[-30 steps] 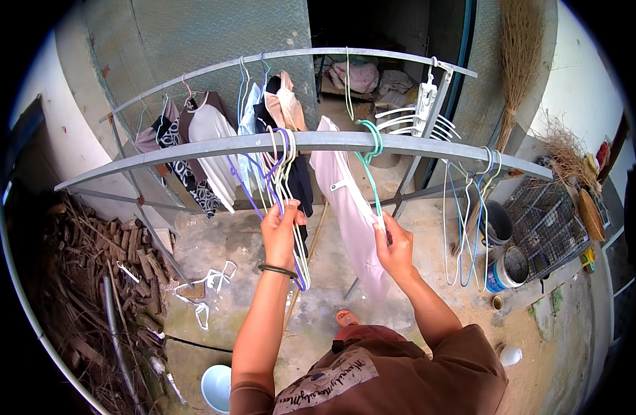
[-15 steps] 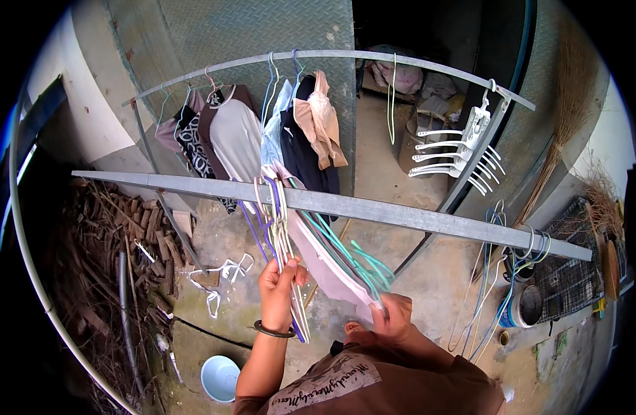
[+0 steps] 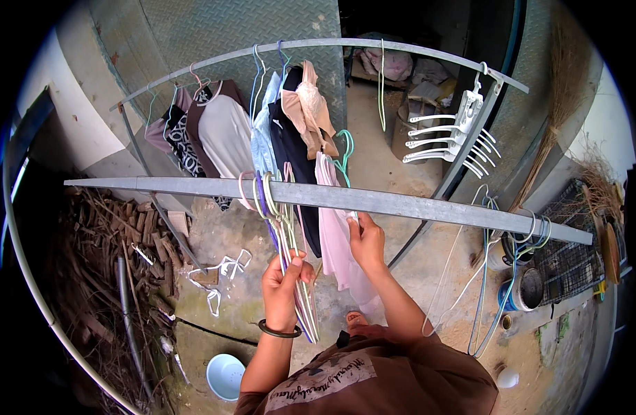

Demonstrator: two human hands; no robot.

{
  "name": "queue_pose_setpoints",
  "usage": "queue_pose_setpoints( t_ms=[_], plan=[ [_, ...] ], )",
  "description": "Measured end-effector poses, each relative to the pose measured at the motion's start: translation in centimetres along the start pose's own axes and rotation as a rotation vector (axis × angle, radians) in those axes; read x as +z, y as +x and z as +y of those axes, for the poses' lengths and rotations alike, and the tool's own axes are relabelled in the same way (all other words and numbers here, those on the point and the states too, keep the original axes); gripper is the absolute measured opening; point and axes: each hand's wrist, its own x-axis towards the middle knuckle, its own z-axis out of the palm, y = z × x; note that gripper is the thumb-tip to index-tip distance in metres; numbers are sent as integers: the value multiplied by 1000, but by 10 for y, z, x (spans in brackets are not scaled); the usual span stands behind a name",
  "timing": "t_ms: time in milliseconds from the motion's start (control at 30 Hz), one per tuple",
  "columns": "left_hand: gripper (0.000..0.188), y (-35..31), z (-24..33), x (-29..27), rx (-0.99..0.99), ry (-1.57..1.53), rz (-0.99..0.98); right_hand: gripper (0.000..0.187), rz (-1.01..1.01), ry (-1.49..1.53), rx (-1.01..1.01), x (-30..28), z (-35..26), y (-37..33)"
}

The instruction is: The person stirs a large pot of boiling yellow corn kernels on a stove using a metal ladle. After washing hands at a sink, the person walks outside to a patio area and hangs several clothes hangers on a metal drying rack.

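Observation:
My left hand (image 3: 282,285), a dark bangle on its wrist, is closed round a bundle of thin hangers (image 3: 297,304), white, pale yellow and purple. Their hooks go over the near metal rail (image 3: 408,207). My right hand (image 3: 366,241) is raised just below that rail, its fingers closed on green hangers (image 3: 345,155) that carry a pale pink garment (image 3: 337,238). The green hooks point up between the two rails, apart from both as far as I can see. The near rail hides part of the garment and hangers.
On the far rail (image 3: 428,47) hang several garments (image 3: 224,131), a thin empty hanger (image 3: 381,86) and a white multi-arm hanger (image 3: 463,128). More wire hangers (image 3: 480,297) hang at the near rail's right end. Firewood (image 3: 124,235) lies left; a blue basin (image 3: 226,377) stands below.
My right hand has moved up and forward to the near rail. The green hangers have turned, hooks upward, and the pink garment now hangs down. My left hand still grips its bundle.

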Motion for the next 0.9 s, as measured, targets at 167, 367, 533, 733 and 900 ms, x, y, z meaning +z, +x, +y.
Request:
queue_pose_setpoints(
  t_ms=[167, 367, 533, 733, 900],
  plan=[
    [18, 2, -3, 1, -18, -30, 8, 23, 195, 200, -63, 34, -46, 82],
    [20, 2, -3, -5, 13, 12, -13, 23, 344, 190, -40, 70, -76, 129],
    [22, 3, -4, -15, 18, -34, -75, 25, 410, 79, -46, 82, -101, 217],
    [27, 5, -12, -20, 21, -31, -116, 34, 248, 36, 162, 91, -107, 331],
    [39, 5, -9, -21, -35, -10, -215, 43, 83, -45, 130, 113, -49, 361]
  ],
)
